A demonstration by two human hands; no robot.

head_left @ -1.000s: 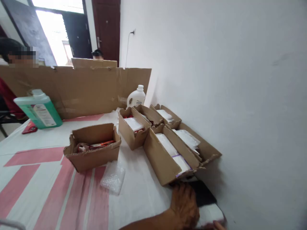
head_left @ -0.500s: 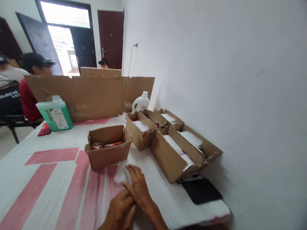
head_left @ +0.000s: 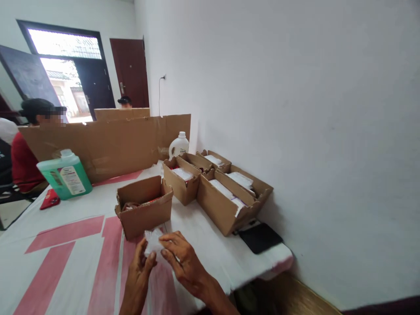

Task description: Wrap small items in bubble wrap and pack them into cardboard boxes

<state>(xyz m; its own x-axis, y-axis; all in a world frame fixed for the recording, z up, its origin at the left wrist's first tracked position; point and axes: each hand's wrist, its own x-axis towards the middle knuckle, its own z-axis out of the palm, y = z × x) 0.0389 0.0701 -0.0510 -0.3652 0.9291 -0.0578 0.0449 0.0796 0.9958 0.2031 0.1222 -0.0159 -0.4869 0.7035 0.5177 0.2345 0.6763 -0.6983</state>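
Observation:
A small folded piece of clear bubble wrap (head_left: pixel 152 242) is held just above the table, in front of the single cardboard box. My left hand (head_left: pixel 140 267) grips its left side, thumb and fingers closed around the edge. On the other side, my right hand (head_left: pixel 184 259) pinches the wrap with fingertips and thumb. Whether anything is inside the plastic cannot be made out. The cardboard box (head_left: pixel 147 217) directly beyond my hands contains red and brown packets, partly hidden by its front wall.
Several cardboard bins (head_left: pixel 211 209) holding white and bubble-wrapped packs stand at the right against the wall. A black flat pouch (head_left: pixel 260 237) lies near the table's right edge. A green liquid jug (head_left: pixel 67 177), a red packet (head_left: pixel 50 199), a white jug (head_left: pixel 179 145) and a cardboard partition (head_left: pixel 131 144) stand farther back. People sit beyond.
My hands, close together and overlapping before, have moved apart to either side of the bubble wrap. My left hand now grips its left edge. The view has turned slightly right.

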